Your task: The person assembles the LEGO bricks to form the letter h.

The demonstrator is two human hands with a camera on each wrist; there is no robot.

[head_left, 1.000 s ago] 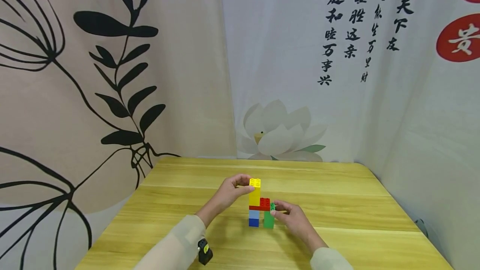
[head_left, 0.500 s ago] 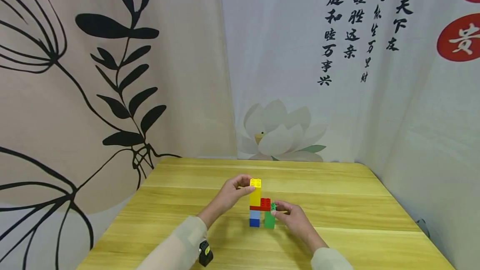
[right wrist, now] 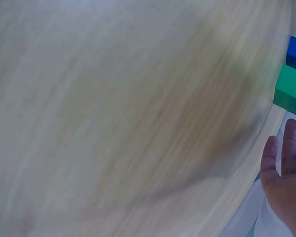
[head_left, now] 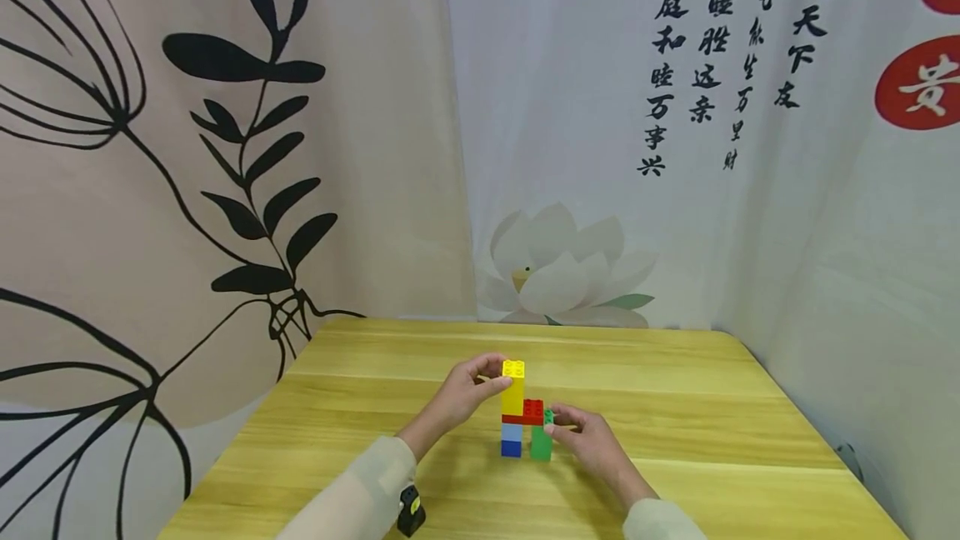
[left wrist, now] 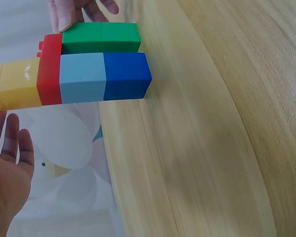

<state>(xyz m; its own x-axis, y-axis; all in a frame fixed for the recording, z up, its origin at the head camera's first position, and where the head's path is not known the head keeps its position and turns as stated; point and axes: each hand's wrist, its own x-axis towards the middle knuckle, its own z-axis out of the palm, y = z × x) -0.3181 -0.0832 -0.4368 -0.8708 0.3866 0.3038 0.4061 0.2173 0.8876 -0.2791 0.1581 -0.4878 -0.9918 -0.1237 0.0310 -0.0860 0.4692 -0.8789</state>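
A small structure of toy building bricks stands upright on the wooden table in the head view. Its left leg is a light blue brick [left wrist: 83, 76] over a dark blue brick [left wrist: 127, 75]. Green bricks [left wrist: 101, 38] form the right leg, and a red brick [head_left: 533, 411] bridges across. Yellow bricks [head_left: 513, 394] rise from the red one's left end. My left hand [head_left: 465, 394] pinches the yellow bricks near their top, thumb in front. On the other side, my right hand [head_left: 596, 444] pinches the top of the green leg between thumb and fingers.
The wooden table [head_left: 675, 382] reaches back to a curtain [head_left: 390, 148] printed with plants and writing. A black device with a yellow mark [head_left: 410, 511] sits at the left sleeve. The bricks stand around the middle of the table's width.
The head view has shifted slightly, so the whole scene sits a little lower and further right. Both hands keep their hold, and the bricks stay put on the table.
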